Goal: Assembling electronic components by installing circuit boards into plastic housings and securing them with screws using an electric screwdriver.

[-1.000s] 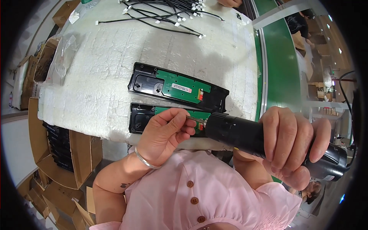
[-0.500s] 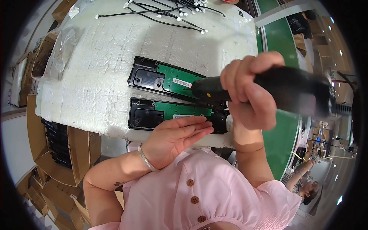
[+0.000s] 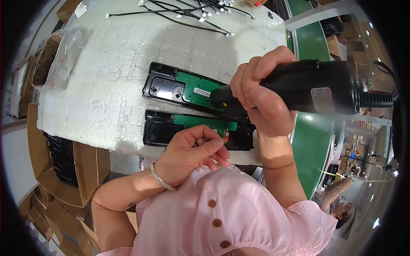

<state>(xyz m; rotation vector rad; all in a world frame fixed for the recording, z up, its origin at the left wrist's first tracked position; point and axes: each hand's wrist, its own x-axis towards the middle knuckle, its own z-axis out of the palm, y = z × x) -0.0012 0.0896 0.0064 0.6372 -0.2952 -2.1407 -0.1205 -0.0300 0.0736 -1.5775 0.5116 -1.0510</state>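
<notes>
green circuit board (image 3: 193, 82) set in a long black tray, the far housing (image 3: 163, 90), lies on the white foam worktop (image 3: 100, 85) ahead of the person, and its long axis runs left to right, the right end slanting a little toward the body. the nose of a black power driver (image 3: 305, 83) comes over this board from the right, beside its pale label (image 3: 202, 92); from where i stand the tip is hidden, so i can't tell whether it touches.

the right hand (image 3: 265, 91) is wrapped firmly round the driver's barrel, and it's the nearer of the two to the far housing. the driver's body trails off rightward from the board, cord end outermost.

closer to the body, almost parallel, lies the near housing (image 3: 159, 130), just beside the first. the left hand (image 3: 192, 149) hovers over its near edge, fingers curled in toward the thumb round small dark bits (image 3: 197, 141), perhaps screws. a red-and-white connector (image 3: 226, 135) shows just right of those fingertips.

farther out, black cables (image 3: 183, 18) with white plugs lie across the worktop's far side, and an open carton (image 3: 93, 170) of black parts (image 3: 64, 160) stands at the left.
</notes>
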